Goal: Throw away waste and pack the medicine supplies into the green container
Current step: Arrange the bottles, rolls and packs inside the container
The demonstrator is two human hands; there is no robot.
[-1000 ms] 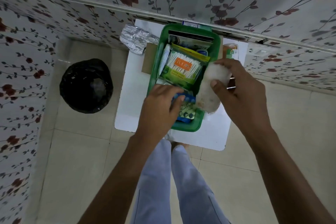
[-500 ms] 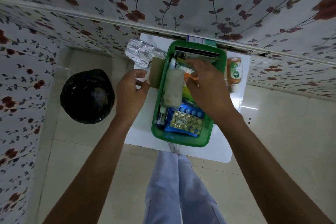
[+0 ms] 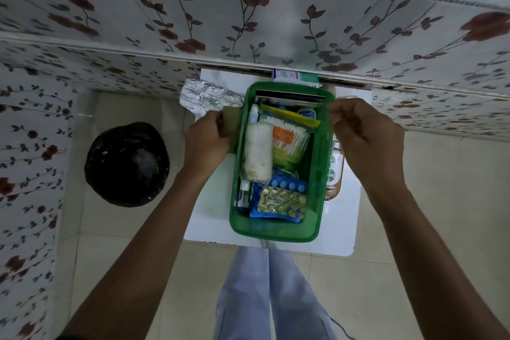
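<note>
The green container (image 3: 276,234) stands on the small white table (image 3: 209,215). It holds a white gauze roll (image 3: 258,152), a cotton swab pack (image 3: 289,141), a gold blister pack (image 3: 281,200), blue tablets (image 3: 288,186) and a tube (image 3: 244,197). My left hand (image 3: 205,141) grips the edge of a brown cardboard piece (image 3: 233,119) against the container's left wall. My right hand (image 3: 367,135) hovers over the right rim, blurred, fingers curled with nothing visible in them. Below it lies an amber antiseptic bottle (image 3: 332,174), outside the container.
Crumpled silver foil strips (image 3: 207,98) lie at the table's back left. A white and green box (image 3: 295,76) sits behind the container against the floral wall. A black-lined bin (image 3: 127,164) stands on the floor to the left. My legs are under the table's front edge.
The gauze roll went from my right hand into the container's left side. My right hand then drew out to the right rim. My left hand moved from the blister packs to the cardboard piece.
</note>
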